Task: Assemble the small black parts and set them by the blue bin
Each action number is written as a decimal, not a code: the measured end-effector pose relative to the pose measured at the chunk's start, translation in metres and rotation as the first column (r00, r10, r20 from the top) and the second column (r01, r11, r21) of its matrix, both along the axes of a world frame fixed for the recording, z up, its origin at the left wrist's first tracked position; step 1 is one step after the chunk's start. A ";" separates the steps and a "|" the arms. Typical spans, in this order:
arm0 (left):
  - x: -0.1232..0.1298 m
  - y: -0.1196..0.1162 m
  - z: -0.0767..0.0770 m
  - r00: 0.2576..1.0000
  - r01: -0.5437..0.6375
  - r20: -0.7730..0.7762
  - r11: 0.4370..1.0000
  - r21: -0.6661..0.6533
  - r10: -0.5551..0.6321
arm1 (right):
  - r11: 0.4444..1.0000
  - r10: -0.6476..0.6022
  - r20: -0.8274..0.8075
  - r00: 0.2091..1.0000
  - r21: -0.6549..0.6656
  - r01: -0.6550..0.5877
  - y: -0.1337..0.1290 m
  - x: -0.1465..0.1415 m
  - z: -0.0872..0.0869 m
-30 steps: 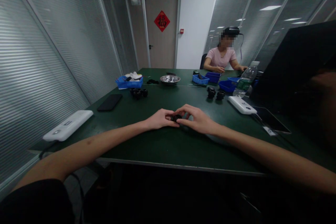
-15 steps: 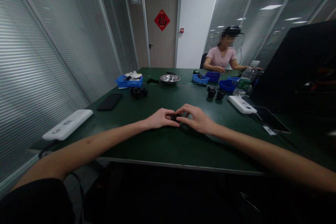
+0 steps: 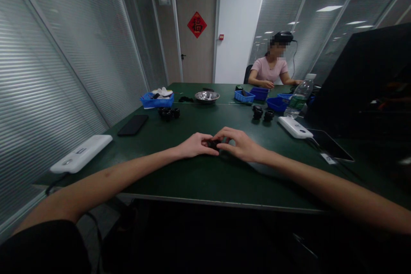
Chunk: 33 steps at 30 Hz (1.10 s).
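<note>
A small black part (image 3: 213, 144) lies between my two hands, low over the green table (image 3: 199, 180). My left hand (image 3: 196, 144) grips it from the left with thumb and fingers. From the right, my right hand (image 3: 238, 143) holds the same part, its index finger arched over the top and its thumb below. The fingers cover much of the part, so its shape is hard to make out. Beyond my hands stand several black parts (image 3: 167, 114) at the left and a few more black parts (image 3: 257, 112) at the right.
Further back are a metal bowl (image 3: 207, 97), a blue basket with items (image 3: 157, 102) and blue bins (image 3: 276, 104). A bottle (image 3: 299, 97), white power banks (image 3: 293, 127) and a black phone (image 3: 133, 125) lie around. A person (image 3: 269, 70) sits across the table.
The view has shifted very slightly. Both hands keep their hold on the black part, with only tiny finger movement; the person's far arm has drawn in a little.
</note>
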State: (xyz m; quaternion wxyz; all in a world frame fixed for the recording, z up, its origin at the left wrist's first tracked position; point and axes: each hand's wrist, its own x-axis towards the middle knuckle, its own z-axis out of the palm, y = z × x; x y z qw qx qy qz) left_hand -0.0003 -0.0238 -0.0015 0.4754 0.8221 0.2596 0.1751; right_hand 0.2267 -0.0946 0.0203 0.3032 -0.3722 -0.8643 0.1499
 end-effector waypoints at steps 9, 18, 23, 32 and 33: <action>-0.001 0.002 -0.001 1.000 0.006 -0.008 1.000 -0.004 -0.006 | 0.997 -0.066 -0.008 0.998 0.028 0.066 0.000 0.000 -0.002; 0.000 0.001 -0.002 0.998 0.040 0.047 0.998 -0.046 -0.038 | 0.998 0.058 0.017 0.998 0.038 -0.059 -0.004 0.000 0.005; 0.000 -0.003 0.003 1.000 -0.005 0.001 0.999 -0.053 0.006 | 0.998 -0.037 0.024 0.999 0.053 0.036 -0.002 -0.003 0.001; 0.001 -0.001 0.001 1.000 0.002 0.030 0.999 -0.038 -0.001 | 0.999 0.003 -0.007 1.000 0.043 -0.003 -0.004 -0.004 0.002; 0.001 -0.001 0.001 1.000 0.005 0.027 0.999 -0.043 -0.003 | 0.998 -0.027 -0.009 1.000 0.047 0.028 -0.004 -0.005 0.001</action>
